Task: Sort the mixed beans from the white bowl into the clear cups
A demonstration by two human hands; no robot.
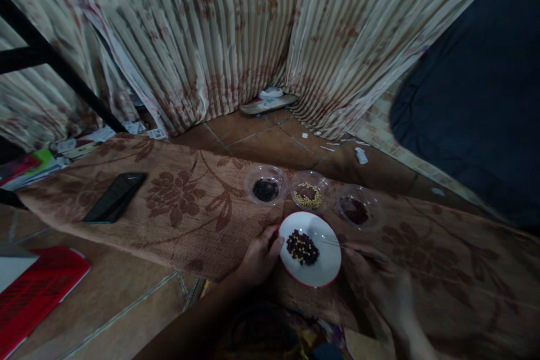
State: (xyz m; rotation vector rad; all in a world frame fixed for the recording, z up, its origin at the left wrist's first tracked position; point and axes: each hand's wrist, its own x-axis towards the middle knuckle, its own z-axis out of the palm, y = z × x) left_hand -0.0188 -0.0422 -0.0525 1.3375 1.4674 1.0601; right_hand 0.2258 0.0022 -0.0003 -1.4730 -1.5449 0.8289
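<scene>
My left hand grips the left rim of a white bowl with a red edge, thumb on top. A mix of dark red, black and yellow beans lies in the bowl, left of its middle. My right hand, somewhat blurred, is closed on thin metal tweezers whose tips reach over the bowl's right side. Just beyond stand three clear plastic cups: one with black beans, one with yellow beans and one with dark red beans.
The bench has a brown floral cloth. A black phone lies on its left part, near papers. A red object is at lower left. Beyond are striped curtains, a skateboard and litter on the tiles, with a dark cover at right.
</scene>
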